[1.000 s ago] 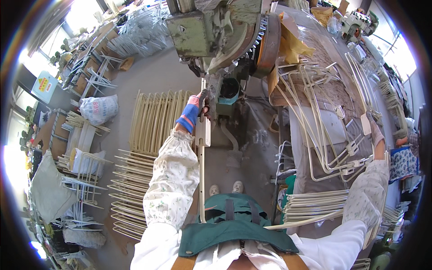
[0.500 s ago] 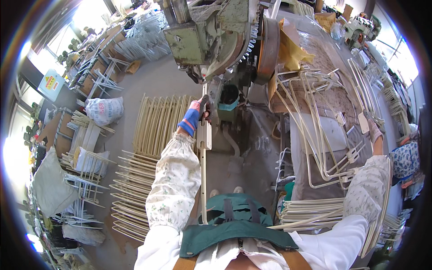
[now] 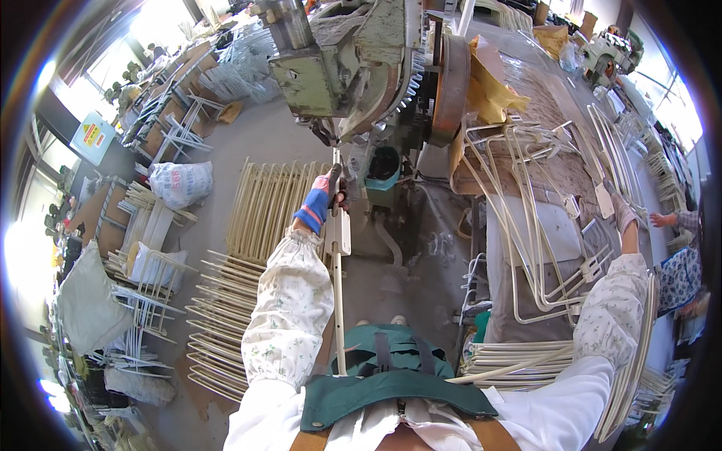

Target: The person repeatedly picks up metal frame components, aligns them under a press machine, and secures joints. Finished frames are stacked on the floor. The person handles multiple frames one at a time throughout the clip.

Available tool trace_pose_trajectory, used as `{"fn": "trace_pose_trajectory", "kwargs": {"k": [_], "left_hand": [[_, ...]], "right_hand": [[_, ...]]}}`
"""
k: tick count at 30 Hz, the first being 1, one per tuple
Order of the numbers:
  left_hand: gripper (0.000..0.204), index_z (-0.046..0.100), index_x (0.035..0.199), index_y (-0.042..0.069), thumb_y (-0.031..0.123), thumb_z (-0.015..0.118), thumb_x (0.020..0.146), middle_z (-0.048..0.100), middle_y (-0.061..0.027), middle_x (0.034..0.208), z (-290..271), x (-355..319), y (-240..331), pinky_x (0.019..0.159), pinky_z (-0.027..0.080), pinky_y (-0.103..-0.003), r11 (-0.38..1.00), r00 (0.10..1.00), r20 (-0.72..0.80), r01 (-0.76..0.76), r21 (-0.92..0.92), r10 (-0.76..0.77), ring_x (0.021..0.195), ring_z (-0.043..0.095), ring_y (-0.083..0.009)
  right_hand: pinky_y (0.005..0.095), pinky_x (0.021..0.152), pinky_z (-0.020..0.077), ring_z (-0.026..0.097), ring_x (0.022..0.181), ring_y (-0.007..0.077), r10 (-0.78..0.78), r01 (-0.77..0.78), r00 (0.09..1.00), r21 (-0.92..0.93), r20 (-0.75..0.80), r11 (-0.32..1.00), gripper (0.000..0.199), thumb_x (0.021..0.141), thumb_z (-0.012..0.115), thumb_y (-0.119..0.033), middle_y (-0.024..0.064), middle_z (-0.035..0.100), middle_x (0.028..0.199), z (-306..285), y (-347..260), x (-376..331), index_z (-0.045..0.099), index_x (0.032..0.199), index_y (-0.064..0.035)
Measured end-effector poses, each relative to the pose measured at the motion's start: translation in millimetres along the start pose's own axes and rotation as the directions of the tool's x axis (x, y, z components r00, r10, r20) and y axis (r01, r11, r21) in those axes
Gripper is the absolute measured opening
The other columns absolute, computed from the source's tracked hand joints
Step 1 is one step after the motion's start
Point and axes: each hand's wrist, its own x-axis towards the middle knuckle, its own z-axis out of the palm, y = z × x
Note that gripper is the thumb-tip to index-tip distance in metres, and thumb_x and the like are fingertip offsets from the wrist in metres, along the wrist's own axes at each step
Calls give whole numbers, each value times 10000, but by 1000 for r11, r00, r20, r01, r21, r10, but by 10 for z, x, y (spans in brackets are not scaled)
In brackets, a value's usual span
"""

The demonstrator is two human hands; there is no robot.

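Observation:
In a pink, blue and dark glove, my left hand (image 3: 322,199) is closed around a cream metal tube (image 3: 338,308) with a flat bracket plate (image 3: 341,231) on it. The tube's far end reaches under the head of a green press machine (image 3: 312,79); its near end comes close to my green apron (image 3: 376,402). My gloved right hand (image 3: 623,213), stretched out to the far right, grips a cream tube frame by its flat plate (image 3: 604,201). Its fingertips are partly hidden. Several bent cream frames (image 3: 530,225) lie on the bench beside it.
Stacks of bent cream tubes (image 3: 226,323) lie on the floor at left, near a white sack (image 3: 180,184). The machine's large wheel (image 3: 451,90) stands right of its head. More tubes (image 3: 519,361) are piled at near right. Another person's hand (image 3: 663,219) shows at far right.
My view has shifted slightly. The left hand keeps the tube at the machine; the right hand stays at the plate, which has moved slightly. Another person's hand has come into view at far right.

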Motion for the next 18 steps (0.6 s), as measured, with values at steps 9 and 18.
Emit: {"fn": "trace_pose_trajectory", "kwargs": {"k": [9,18], "left_hand": [[442,500,790,41,474,444,861,439,-78,453,-30,-5,12,357,445,-367,994,993,38,-109,9,109,333,440,-203],[194,477,1039,163,290,466,893,532,-76,586,-193,183,-112,314,416,-350,978,998,-36,-52,-204,45,415,539,-199]], "right_hand": [[370,1056,144,242,1286,230,-20,21,997,-3,79,1000,506,910,265,-288,54,263,1409,-216,202,-174,260,1358,-52],[425,1033,181,292,1242,276,-93,98,994,-111,53,989,503,912,262,-313,88,300,1378,-302,453,-440,288,1342,-54]]}}
